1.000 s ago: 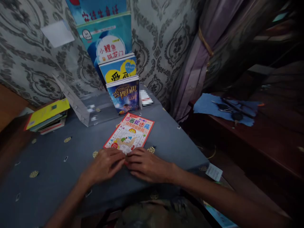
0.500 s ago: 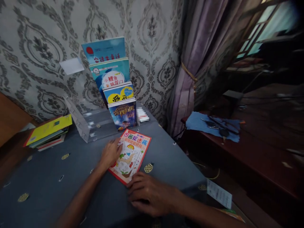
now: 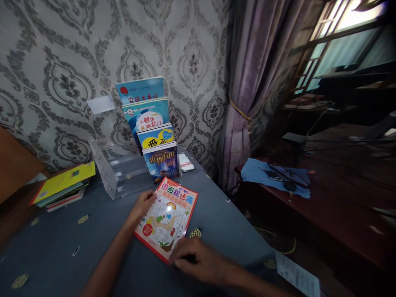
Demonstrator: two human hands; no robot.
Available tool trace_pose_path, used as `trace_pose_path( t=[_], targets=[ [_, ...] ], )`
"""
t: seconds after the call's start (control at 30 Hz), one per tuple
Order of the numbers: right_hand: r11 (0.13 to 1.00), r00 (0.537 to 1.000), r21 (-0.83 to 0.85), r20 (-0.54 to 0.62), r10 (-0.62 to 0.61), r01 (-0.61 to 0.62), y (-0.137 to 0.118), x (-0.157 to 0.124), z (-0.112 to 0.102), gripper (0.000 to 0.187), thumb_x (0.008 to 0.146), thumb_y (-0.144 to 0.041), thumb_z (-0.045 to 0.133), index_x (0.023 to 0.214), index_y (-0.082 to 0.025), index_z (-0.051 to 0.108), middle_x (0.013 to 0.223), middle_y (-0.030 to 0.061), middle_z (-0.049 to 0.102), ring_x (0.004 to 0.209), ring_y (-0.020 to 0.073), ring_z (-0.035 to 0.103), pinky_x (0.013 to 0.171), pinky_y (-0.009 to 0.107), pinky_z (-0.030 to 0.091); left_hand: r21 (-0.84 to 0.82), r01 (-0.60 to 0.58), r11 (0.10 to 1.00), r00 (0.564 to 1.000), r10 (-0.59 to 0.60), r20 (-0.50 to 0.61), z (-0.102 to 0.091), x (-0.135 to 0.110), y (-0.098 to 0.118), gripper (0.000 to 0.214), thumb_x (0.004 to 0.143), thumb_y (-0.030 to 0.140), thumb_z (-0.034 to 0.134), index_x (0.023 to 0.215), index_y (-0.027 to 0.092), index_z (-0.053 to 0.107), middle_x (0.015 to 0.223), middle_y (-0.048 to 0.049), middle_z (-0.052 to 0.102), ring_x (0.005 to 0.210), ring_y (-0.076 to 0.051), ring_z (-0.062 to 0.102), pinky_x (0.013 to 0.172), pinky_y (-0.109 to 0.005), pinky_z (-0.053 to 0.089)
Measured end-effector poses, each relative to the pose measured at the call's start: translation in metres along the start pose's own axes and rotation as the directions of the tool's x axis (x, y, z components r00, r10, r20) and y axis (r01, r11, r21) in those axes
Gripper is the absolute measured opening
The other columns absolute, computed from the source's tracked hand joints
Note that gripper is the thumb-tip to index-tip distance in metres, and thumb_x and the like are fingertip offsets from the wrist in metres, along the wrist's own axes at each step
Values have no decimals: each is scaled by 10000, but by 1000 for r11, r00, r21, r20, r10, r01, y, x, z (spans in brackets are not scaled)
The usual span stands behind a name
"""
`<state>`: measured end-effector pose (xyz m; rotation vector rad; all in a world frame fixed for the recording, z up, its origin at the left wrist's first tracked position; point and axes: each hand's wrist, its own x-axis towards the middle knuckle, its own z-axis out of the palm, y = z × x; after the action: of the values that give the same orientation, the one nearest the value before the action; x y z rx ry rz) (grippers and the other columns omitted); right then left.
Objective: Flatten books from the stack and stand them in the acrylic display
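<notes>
A red-bordered children's picture book [image 3: 168, 216] lies flat on the blue-grey tablecloth [image 3: 93, 243]. My left hand [image 3: 141, 206] rests on the book's left edge, fingers curled over it. My right hand [image 3: 198, 262] presses on the book's near corner, fingers bent down. Just behind the book stands a clear acrylic tiered rack [image 3: 120, 171] against the wall. It holds several upright books [image 3: 151, 128] stepped one above another on its right side.
A stack of books with a yellow cover [image 3: 63, 185] lies at the table's left. A patterned wall and a tied purple curtain [image 3: 247, 90] stand behind. A dark wooden bench to the right carries a blue cloth [image 3: 274, 173] with tools. A paper slip [image 3: 297, 274] hangs at the table's near right corner.
My left hand slid from the book's near edge up to its left edge. My right hand stayed at the near corner. The view tilted up, showing more wall and window.
</notes>
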<state>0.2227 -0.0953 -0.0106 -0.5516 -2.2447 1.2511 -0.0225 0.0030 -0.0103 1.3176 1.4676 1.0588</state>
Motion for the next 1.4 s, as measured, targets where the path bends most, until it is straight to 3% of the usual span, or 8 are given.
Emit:
trace_pose_path(
  t=[0.13,0.27,0.4,0.7,1.1,1.17,1.27,1.4],
  targets=[
    [964,967,246,-200,156,-104,9,5,-2,361,933,-469,557,899,-198,794,913,77,795,863,230,738,783,335,571,-135,40,990,998,-45,-32,1,-6,1,446,560,554,802,677,174,599,571,33,583,509,-126,531,502,-230,374],
    [954,901,251,-357,246,-161,25,10,-5,320,858,-492,654,880,-190,758,891,79,763,819,226,696,729,335,568,-287,115,951,993,-122,-7,2,-12,10,524,511,576,856,718,183,577,571,36,619,494,-133,571,510,-241,445],
    [933,824,309,-469,318,-183,33,15,-12,272,801,-468,704,779,-210,621,739,7,647,674,168,609,567,269,519,-376,85,923,996,-83,22,3,-20,25,558,521,598,874,746,186,573,602,32,654,515,-138,609,536,-248,493],
    [848,734,519,-534,420,-108,31,26,-26,443,757,-566,706,898,-258,421,551,-129,515,363,84,449,349,187,359,-359,-11,933,1000,6,-17,0,-34,46,539,617,632,839,749,183,570,604,45,619,525,-120,578,528,-218,458],
    [721,576,688,-625,527,87,10,45,-30,609,652,-577,804,989,-251,415,496,-141,518,368,89,441,339,177,334,-423,-91,902,995,67,-71,-4,-40,53,491,636,585,854,721,181,588,625,33,623,538,-119,563,533,-214,464],
    [693,583,717,-596,553,76,10,44,-29,632,613,-603,830,970,-244,451,509,-133,518,370,86,442,334,179,325,-440,-105,892,993,73,-88,-7,-40,52,467,651,561,856,723,182,592,619,40,609,526,-107,541,519,-202,443],
    [702,685,712,-511,519,-1,10,42,-27,569,639,-667,802,833,-217,513,523,-102,511,373,71,445,342,182,326,-447,-138,884,988,94,-119,-12,-42,52,430,680,529,849,727,181,600,623,41,603,537,-103,536,517,-193,432],
    [804,800,594,-474,367,-17,1,46,-33,510,765,-688,705,736,-203,550,562,-52,555,440,91,522,418,208,412,-461,-231,857,965,142,-219,-20,-45,55,409,680,504,859,726,181,613,711,19,671,612,-117,591,592,-203,486]
  ],
)
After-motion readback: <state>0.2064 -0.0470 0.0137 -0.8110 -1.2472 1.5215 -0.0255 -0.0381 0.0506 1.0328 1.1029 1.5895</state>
